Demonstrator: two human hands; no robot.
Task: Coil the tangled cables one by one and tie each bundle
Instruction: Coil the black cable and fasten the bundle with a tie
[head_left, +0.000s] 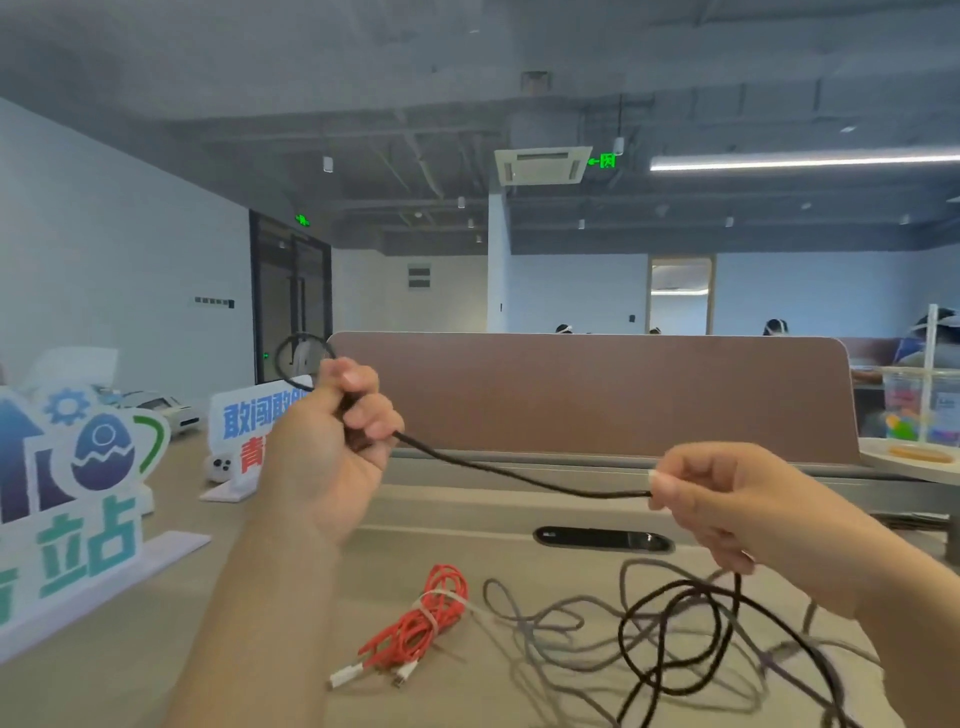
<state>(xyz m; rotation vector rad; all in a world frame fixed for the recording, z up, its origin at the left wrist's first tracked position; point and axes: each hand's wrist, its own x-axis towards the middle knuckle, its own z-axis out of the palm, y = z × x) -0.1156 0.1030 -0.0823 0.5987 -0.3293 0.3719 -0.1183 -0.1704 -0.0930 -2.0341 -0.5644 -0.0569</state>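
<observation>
Beige desk (156, 649) holds a tied red bundle (421, 623) at 6 o'clock and a loose grey cable (540, 618) at 5. Left hand (332, 447) at 8 grips the black cable (519, 475) by a small loop; right hand (727, 499) at 4 pinches its span. It looks light and limp, probably best fed through loose fingers

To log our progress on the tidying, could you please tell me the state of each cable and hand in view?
left hand: grips the black cable, one loop above the fist.
right hand: pinches the black cable.
black cable: strung between the hands, the rest loose on the desk.
red cable: coiled, tied, lying on the desk.
grey cable: loose, untied, overlapping the black cable.
</observation>
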